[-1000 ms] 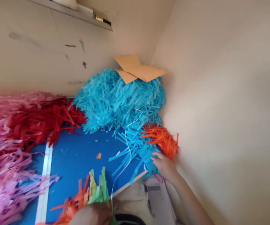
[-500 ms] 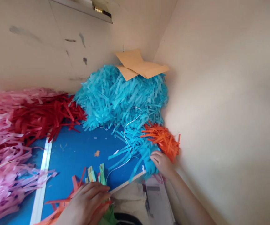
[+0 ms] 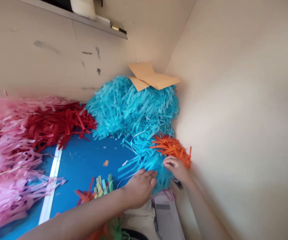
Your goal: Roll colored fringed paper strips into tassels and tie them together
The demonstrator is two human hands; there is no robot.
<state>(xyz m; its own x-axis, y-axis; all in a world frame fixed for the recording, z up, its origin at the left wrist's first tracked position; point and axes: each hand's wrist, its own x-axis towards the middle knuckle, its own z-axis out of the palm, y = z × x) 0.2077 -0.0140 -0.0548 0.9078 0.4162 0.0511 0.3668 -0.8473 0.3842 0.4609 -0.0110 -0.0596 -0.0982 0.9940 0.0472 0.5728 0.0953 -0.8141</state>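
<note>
My left hand (image 3: 141, 187) is over the table's near edge, its bent fingers touching or just over the loose light-blue strips (image 3: 146, 156). Whether it grips any of them is hidden. My right hand (image 3: 176, 166) has its fingers pinched together beside the same blue strips, just below the orange fringe (image 3: 172, 146); what is between the fingertips is too small to make out. A thin white string (image 3: 133, 136) curves across the blue strips. Behind them stands a large heap of blue fringe (image 3: 133, 103).
Brown paper sheets (image 3: 154, 78) lie on the blue heap against the wall. Pink fringe (image 3: 6, 166) and red fringe (image 3: 56, 123) cover the left of the blue table (image 3: 83, 163). Multicoloured strips (image 3: 103, 185) lie near my left forearm. A shelf (image 3: 103, 26) hangs above.
My left hand has moved right and up, from the multicoloured strips to the blue strips. My right hand has shifted slightly, still by the blue strips. The view has tilted a little.
</note>
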